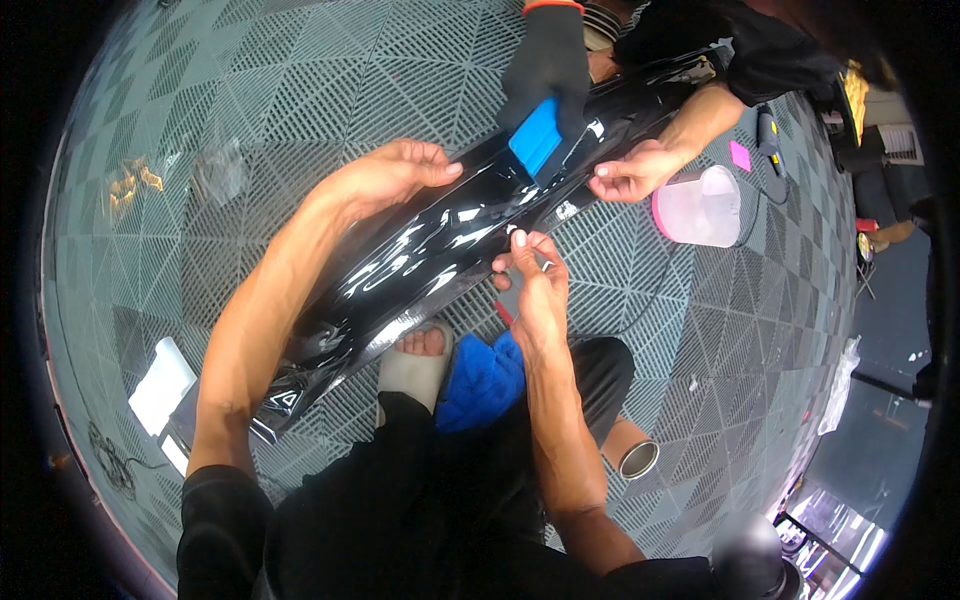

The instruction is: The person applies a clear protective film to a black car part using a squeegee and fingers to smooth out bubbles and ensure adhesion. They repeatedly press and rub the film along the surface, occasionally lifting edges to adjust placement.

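Observation:
A long, glossy black panel (400, 262) slants across the view, with wrinkled shiny film along its near edge. My left hand (400, 172) is closed at the far edge, thumb and fingers pinching the film. At the near edge my right hand (538, 285) pinches the film between thumb and fingers. Below its palm shows a small grey and red thing; whether I hold it cannot be told. Opposite me, a co-worker's black-gloved hand (545, 80) presses a blue squeegee (536, 137) on the panel. The co-worker's bare hand (640, 170) is at the near edge.
A blue cloth (482, 382) lies beside my sandalled foot (412, 372). Right of the panel stand a translucent tub (698, 208), a pink square (740, 155) and a black and yellow tool (768, 135). White paper (163, 385) lies left; a cable (640, 315) crosses the grated floor.

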